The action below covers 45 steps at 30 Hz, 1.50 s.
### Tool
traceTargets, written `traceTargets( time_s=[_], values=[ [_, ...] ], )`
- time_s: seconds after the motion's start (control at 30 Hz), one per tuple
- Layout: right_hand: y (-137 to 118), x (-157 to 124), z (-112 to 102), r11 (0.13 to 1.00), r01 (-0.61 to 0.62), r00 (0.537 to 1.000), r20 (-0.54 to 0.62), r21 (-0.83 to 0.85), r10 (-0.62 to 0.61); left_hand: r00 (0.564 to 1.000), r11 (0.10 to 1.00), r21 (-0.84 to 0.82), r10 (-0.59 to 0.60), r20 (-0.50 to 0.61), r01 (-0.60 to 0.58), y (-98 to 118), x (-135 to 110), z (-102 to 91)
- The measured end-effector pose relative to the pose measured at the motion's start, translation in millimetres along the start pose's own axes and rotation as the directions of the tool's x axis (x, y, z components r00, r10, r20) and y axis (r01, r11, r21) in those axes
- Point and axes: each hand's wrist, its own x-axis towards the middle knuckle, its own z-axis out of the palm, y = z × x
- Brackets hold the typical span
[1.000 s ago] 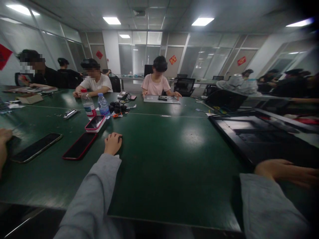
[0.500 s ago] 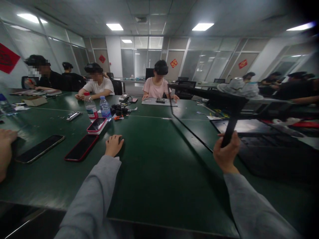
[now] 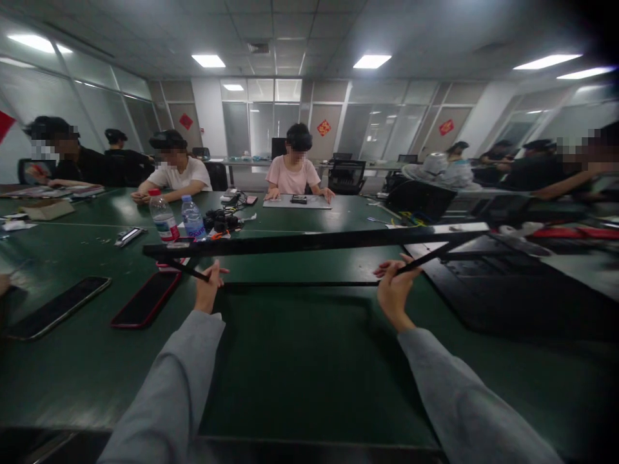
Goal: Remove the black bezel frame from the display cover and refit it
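Observation:
A black open rectangular frame (image 3: 309, 243) is held up over the green table, its thick bar nearer me and its thin bar farther off. My left hand (image 3: 207, 289) is closed around its left side, the thumb and fingers partly hidden by the bar. On the right side, my right hand (image 3: 397, 291) grips the frame near the far corner. Close to my left hand lies a red-edged phone (image 3: 145, 299). To the right of my right hand is a large dark flat panel or laptop-like thing (image 3: 512, 290), smeared in view.
Another phone (image 3: 60, 308) rests at the left. Behind the frame stand a red-capped bottle (image 3: 162, 216) and a blue-capped bottle (image 3: 193, 219), beside tangled black cables (image 3: 223, 221). Across the green table (image 3: 309, 374), a person in pink (image 3: 294, 173) has both hands by a grey board (image 3: 275, 203).
The black frame has swung leftward and down to lie across my view. My left hand has left the dark object on the table and now holds the frame's left side.

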Motion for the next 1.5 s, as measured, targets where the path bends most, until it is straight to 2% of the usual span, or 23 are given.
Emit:
traceTargets(
  time_s=[0.1,0.2,0.3,0.4,0.6,0.77,1.0,1.27,1.5],
  values=[
    [9.2,-3.8,10.2,0.996,-0.085,0.995,0.059,0.02,0.084,0.995,0.999,0.009,-0.038,-0.097,0.039,5.1,-2.8,-3.1],
    [23.5,-3.7,22.3,0.978,-0.203,0.977,0.081,0.055,0.198,0.991,0.998,0.002,-0.057,-0.124,0.058,4.3,-1.0,-5.7],
    [36.8,-1.0,33.3,0.936,-0.339,0.935,0.148,0.095,0.323,0.994,0.996,0.033,-0.083,-0.077,0.085,1.6,2.3,-8.7],
    [45.6,2.7,39.3,0.901,-0.42,0.888,0.253,0.108,0.383,0.994,0.989,0.102,-0.108,0.014,0.106,-1.1,4.6,-11.2],
    [53.3,6.8,39.3,0.886,-0.456,0.845,0.355,0.083,0.401,0.992,0.984,0.138,-0.12,0.044,0.113,-7.1,7.2,-12.7],
    [54.6,5.6,40.0,0.867,-0.488,0.828,0.369,0.1,0.423,0.994,0.987,0.121,-0.104,0.014,0.102,-6.1,7.6,-13.6],
    [57.4,4.3,41.4,0.883,-0.463,0.819,0.417,0.076,0.393,0.994,0.988,0.111,-0.101,-0.042,0.105,-8.5,10.5,-14.1],
    [56.9,4.8,38.5,0.9,-0.436,0.815,0.427,0.005,0.392,0.993,0.985,0.125,-0.12,-0.014,0.12,-11.1,14.1,-13.9],
    [56.2,4.3,41.3,0.887,-0.462,0.808,0.423,0.023,0.41,0.989,0.982,0.129,-0.142,0.025,0.138,-8.7,15.3,-15.9]
  ],
)
